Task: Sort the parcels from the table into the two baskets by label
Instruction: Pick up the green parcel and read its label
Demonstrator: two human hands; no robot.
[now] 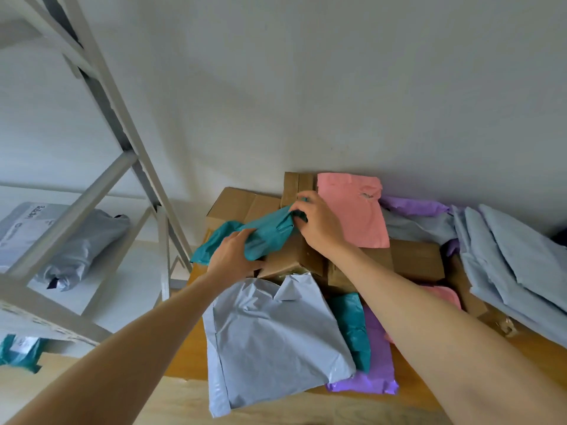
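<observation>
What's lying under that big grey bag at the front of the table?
A teal parcel and a purple parcel stick out from under the right edge of the grey bag, on the wooden table. Anything else beneath it is covered.

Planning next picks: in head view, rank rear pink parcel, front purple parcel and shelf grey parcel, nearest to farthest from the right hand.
1. Rear pink parcel, just right of the right hand.
2. Front purple parcel, at the table near edge.
3. Shelf grey parcel, far left.
</observation>
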